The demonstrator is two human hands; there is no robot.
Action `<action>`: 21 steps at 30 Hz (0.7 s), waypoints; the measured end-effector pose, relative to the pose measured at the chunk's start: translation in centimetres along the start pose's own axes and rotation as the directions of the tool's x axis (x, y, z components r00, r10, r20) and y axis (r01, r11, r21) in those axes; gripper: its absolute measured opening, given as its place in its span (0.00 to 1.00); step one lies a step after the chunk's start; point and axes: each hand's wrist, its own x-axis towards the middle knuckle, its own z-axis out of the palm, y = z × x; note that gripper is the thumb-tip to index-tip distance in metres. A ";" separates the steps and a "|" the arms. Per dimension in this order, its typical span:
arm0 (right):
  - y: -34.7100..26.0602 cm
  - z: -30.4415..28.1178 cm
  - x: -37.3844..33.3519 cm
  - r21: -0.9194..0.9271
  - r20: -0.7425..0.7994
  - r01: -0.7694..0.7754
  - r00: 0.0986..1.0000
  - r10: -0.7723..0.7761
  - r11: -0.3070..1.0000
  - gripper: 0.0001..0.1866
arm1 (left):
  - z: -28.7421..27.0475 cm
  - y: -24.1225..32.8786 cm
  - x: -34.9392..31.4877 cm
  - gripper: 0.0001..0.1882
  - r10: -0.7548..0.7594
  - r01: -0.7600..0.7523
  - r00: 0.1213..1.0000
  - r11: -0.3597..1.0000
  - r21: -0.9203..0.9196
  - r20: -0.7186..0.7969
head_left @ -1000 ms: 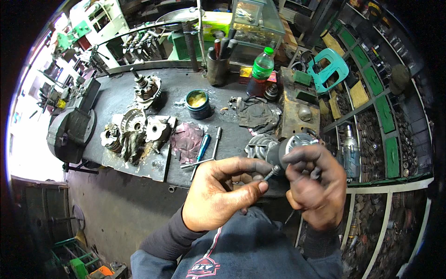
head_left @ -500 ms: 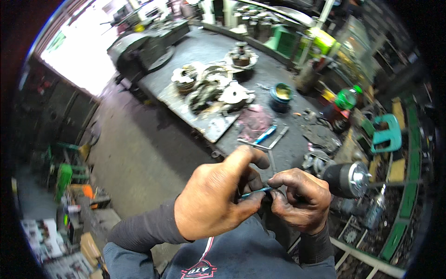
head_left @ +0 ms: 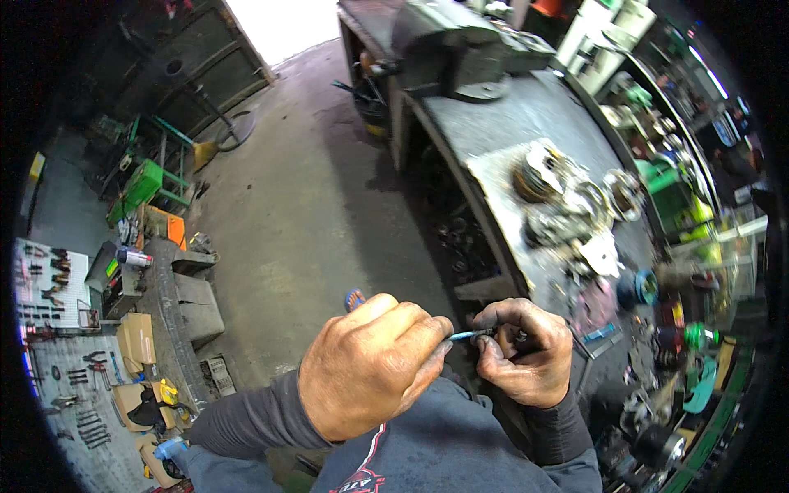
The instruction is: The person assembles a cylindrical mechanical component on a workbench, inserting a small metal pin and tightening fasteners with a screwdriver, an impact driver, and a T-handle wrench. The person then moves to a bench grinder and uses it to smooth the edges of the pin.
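Observation:
Both my hands are raised close together in front of my dark shirt. A thin light-blue rod (head_left: 468, 335) runs between them; its exact kind does not show. My left hand (head_left: 366, 366) has its thumb and fingers closed on one end of the rod. My right hand (head_left: 530, 353), its fingertips blackened, pinches around the other end, where a small dark piece meets the rod. The curled fingers hide most of that piece. Beyond my right hand lie a pink rag (head_left: 593, 304) and a blue-handled tool (head_left: 598, 333) on the workbench (head_left: 546, 111).
Greasy metal machine parts (head_left: 567, 197) stand on the bench's right side, near a blue tub (head_left: 637, 287). A green-capped bottle (head_left: 699, 335) is farther right. To the left, a concrete floor (head_left: 271, 230) stretches past cardboard boxes (head_left: 136, 341) and a tool board (head_left: 94, 423).
My view has swung left, so the bench sits farther right and more floor shows. My left fingers have closed down over the rod; both hands stay together around it.

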 end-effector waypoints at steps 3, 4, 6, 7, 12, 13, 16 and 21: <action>-1.3 6.9 9.8 0.055 0.070 0.051 0.996 -0.055 0.997 0.14 | -6.6 -8.5 0.7 0.12 -0.092 0.092 0.996 0.996 0.023 0.008; -1.9 9.0 13.0 0.055 0.095 0.041 0.994 -0.046 0.998 0.14 | -9.0 -11.3 1.2 0.11 -0.104 0.104 0.995 0.994 0.044 -0.001; -3.5 12.9 19.1 0.110 0.124 -0.011 0.992 -0.003 0.994 0.14 | -13.6 -16.1 2.3 0.10 -0.170 0.168 0.985 0.983 0.071 0.011; -4.3 14.8 22.0 0.095 0.122 -0.013 0.993 0.002 0.995 0.15 | -15.9 -18.2 3.0 0.10 -0.181 0.179 0.983 0.980 0.083 0.010; -6.2 21.9 36.6 0.213 0.206 -0.029 0.978 -0.016 0.977 0.14 | -25.2 -30.3 8.0 0.11 -0.177 0.173 0.984 0.975 0.141 0.016; -5.9 23.3 39.8 0.219 0.214 -0.019 0.976 -0.029 0.976 0.14 | -26.6 -33.1 9.2 0.11 -0.181 0.176 0.983 0.973 0.148 0.021; -4.6 27.2 49.8 0.245 0.237 0.019 0.968 -0.079 0.969 0.12 | -30.5 -42.1 13.4 0.11 -0.189 0.180 0.981 0.966 0.183 0.032; -4.3 32.6 70.6 0.282 0.339 0.051 0.929 -0.149 0.958 0.10 | -39.5 -55.9 23.3 0.12 -0.218 0.206 0.976 0.940 0.272 0.015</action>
